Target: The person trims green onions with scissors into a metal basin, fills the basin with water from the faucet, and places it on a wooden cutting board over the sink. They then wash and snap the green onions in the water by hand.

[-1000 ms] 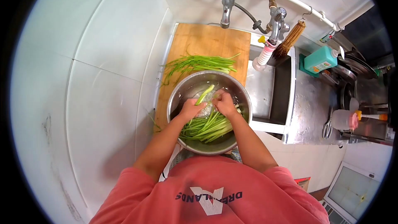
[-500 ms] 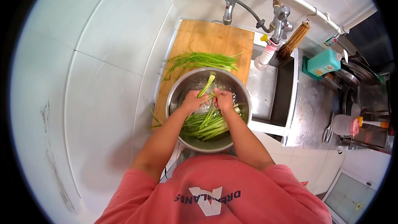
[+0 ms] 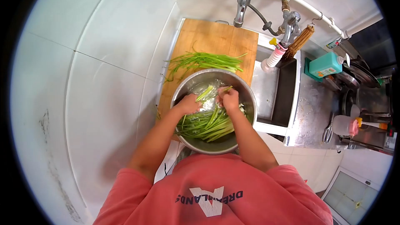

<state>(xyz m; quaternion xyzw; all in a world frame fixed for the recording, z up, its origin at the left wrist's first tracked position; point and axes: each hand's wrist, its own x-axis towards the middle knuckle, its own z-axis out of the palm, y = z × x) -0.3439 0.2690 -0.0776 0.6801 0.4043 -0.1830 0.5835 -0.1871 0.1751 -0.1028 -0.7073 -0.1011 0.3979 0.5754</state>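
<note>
A large metal bowl (image 3: 211, 149) of water overlaps the near part of a wooden board (image 3: 204, 35). Inside its left half, my left hand (image 3: 190, 104) is closed on a green stalk (image 3: 205, 93) whose pale end points up and right. My right hand (image 3: 228, 98), at the bowl's right side, is closed with a small bit of green at its fingertips. Below both hands a bunch of long green stalks (image 3: 206, 127) lies in the water. More greens (image 3: 208, 61) are spread on the board behind the bowl.
A sink (image 3: 263, 93) adjoins the board on the right, under a tap (image 3: 273, 58) with a pink and white nozzle. Another tap (image 3: 241, 8) hangs from the wall. Farther right are a brush (image 3: 301, 41), a teal bottle (image 3: 325, 65), scissors (image 3: 328, 133) and pans.
My hands have moved apart, the right one lifting slightly with a bit of green. The stalk in my left hand has tipped lower, toward the water. The view has shifted slightly.
</note>
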